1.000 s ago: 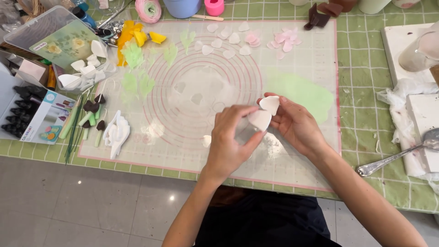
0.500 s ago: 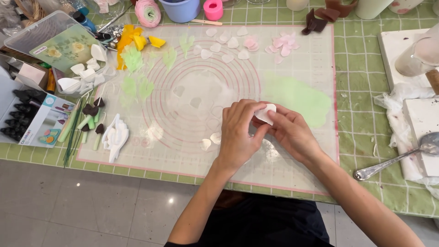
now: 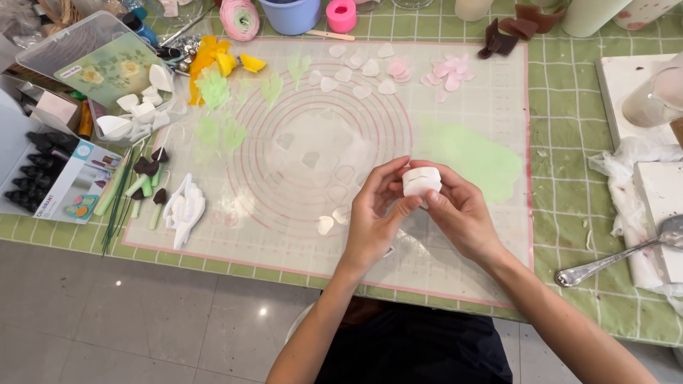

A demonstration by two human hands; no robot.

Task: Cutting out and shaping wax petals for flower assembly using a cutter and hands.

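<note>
Fingers (image 3: 398, 206) w/ white paste lump (image 3: 421, 181)

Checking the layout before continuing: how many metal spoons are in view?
1: the metal spoon lies at the table's right edge, bowl resting on white paper. Others could be hidden in the clutter.

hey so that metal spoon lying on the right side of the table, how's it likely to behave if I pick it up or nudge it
The metal spoon looks rigid, so it likely won't bend when lifted. Its shiny handle may feel a little slippery. The bowl end rests on crumpled white wrap, so a nudge would probably pivot or slide it rather than roll it.
</note>
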